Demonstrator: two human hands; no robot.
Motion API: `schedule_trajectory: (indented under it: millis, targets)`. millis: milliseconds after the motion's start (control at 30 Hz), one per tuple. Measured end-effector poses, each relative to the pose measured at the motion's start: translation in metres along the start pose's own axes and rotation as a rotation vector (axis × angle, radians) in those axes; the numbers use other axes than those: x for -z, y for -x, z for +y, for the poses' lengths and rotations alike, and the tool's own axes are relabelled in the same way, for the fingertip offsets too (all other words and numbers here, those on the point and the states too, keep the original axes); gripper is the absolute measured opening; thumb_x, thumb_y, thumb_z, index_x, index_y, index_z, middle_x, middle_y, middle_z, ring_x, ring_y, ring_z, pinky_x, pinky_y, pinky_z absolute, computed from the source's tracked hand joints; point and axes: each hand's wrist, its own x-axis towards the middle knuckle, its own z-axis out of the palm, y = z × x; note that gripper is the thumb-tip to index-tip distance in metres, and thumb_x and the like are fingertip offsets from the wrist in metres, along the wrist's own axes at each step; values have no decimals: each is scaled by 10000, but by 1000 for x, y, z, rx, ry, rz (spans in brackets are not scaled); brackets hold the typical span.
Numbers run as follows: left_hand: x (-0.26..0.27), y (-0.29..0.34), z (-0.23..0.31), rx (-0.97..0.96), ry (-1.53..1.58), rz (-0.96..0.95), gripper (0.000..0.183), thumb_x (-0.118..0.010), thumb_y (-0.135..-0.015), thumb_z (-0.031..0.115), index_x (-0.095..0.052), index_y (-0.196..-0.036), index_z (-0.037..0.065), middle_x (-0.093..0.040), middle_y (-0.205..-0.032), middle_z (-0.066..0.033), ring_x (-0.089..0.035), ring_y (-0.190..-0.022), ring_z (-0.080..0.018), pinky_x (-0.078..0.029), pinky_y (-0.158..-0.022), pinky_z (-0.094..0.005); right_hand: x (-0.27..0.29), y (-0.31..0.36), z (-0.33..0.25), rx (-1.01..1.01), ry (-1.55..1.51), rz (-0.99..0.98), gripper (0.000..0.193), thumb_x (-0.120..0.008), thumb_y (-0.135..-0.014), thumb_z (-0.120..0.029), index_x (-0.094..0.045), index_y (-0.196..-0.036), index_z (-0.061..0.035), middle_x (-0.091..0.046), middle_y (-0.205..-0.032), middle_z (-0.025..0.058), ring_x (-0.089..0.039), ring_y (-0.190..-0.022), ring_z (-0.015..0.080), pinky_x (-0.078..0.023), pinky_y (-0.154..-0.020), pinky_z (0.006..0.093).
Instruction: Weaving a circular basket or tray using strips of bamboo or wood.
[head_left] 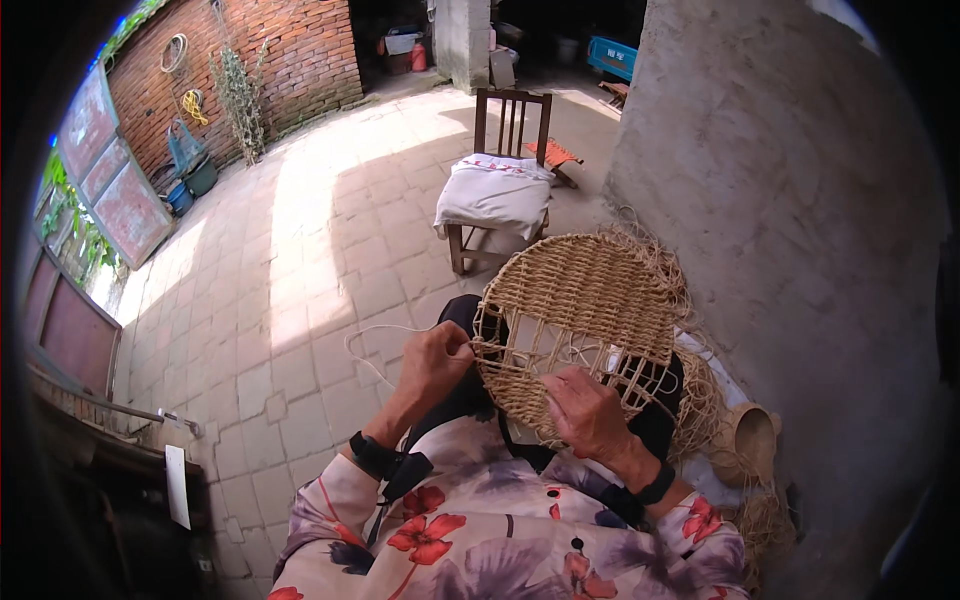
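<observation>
A tan woven straw-cord piece (585, 285) with a rounded far end lies across my lap. Close weaving covers its far part and a smaller near part; between them, bare cords span an open gap. My left hand (436, 362) is closed in a pinch at the left edge of the piece, and a thin pale cord (378, 328) loops out to the left beside it. Over the near side of the gap, my right hand (590, 412) is closed with its fingertips on the weave. Exactly which strands it grips is hidden.
Loose straw cord (703, 405) hangs in a tangle along the right side, by a tan rounded vessel (748, 440). A rough grey wall (790, 230) rises close on the right. Ahead stands a wooden chair (495, 190) with a white cloth, near an orange folding stool (556, 153).
</observation>
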Motion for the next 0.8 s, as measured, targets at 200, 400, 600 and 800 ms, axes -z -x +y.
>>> schedule_trajectory:
  millis: [200, 400, 600, 800]
  targets:
    - [10, -12, 14, 15, 228, -62, 176, -621, -852, 125, -659, -936, -24, -627, -669, -55, -569, -613, -99, -484, -581, -293, -7, -23, -13, 97, 30, -66, 403, -648, -813, -77, -576, -1199, 13, -572, -996, 113, -649, -914, 260, -566, -679, 362]
    - [-24, -44, 21, -263, 258, -42, 124, -619, -876, 106, -676, -945, 20, -665, -702, -104, -630, -619, -185, -508, -594, -332, -15, -24, -21, 127, 189, -136, 431, -689, -824, -172, -569, -1188, 26, -564, -970, 112, -649, -895, 252, -560, -643, 355]
    - [-33, -40, 37, -315, -137, -65, 85, -646, -861, 128, -693, -922, 93, -674, -736, -181, -670, -670, -353, -523, -604, -431, -8, -33, -22, 58, 119, -189, 438, -740, -810, -273, -599, -1109, 14, -569, -952, 130, -655, -876, 278, -562, -638, 385]
    - [-37, -37, 37, -316, -25, -34, 67, -646, -852, 94, -687, -904, 94, -667, -711, -173, -666, -656, -359, -520, -597, -444, -7, -40, -24, 11, 105, -265, 416, -749, -809, -272, -597, -1070, 14, -575, -965, 146, -651, -882, 303, -565, -647, 403]
